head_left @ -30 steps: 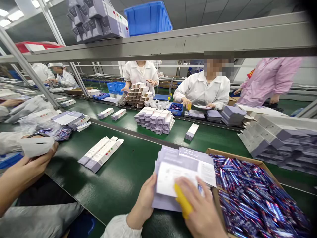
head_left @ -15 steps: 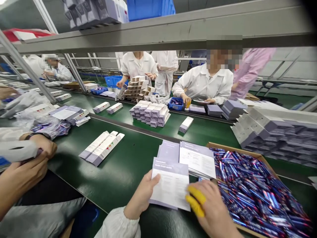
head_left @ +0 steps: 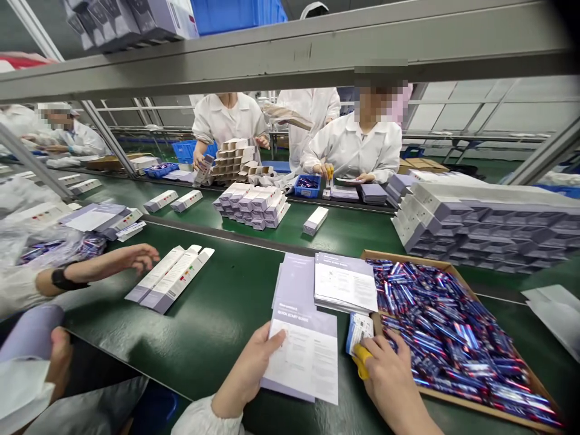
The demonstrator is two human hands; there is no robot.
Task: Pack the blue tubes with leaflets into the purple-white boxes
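Note:
My left hand (head_left: 254, 365) grips a quick start guide (head_left: 304, 350), its thumb on the printed front and a lilac sheet showing behind it. My right hand (head_left: 385, 368) wears yellow finger covers and has its fingers bent at the lower edge of a small white-and-blue printed card (head_left: 361, 329). The yellow-covered fingertips pinch together there; whether the card is lifted is hard to see. Behind the held guide lie a lilac booklet (head_left: 296, 278) and a stack of guides (head_left: 347, 287). A cardboard tray (head_left: 446, 264) full of blue batteries (head_left: 453, 344) sits beside my right hand.
Two lilac-and-white boxes (head_left: 170, 281) lie to the left, with a co-worker's hand (head_left: 136, 258) close by. Stacked boxes stand on the belt (head_left: 254, 205) and at the right (head_left: 480, 223). A shelf beam (head_left: 272, 51) crosses overhead. Co-workers sit opposite.
My right hand has left the guide and moved to the small card beside the tray. My left hand still holds the guide. The neighbour's hand has reached toward the two boxes.

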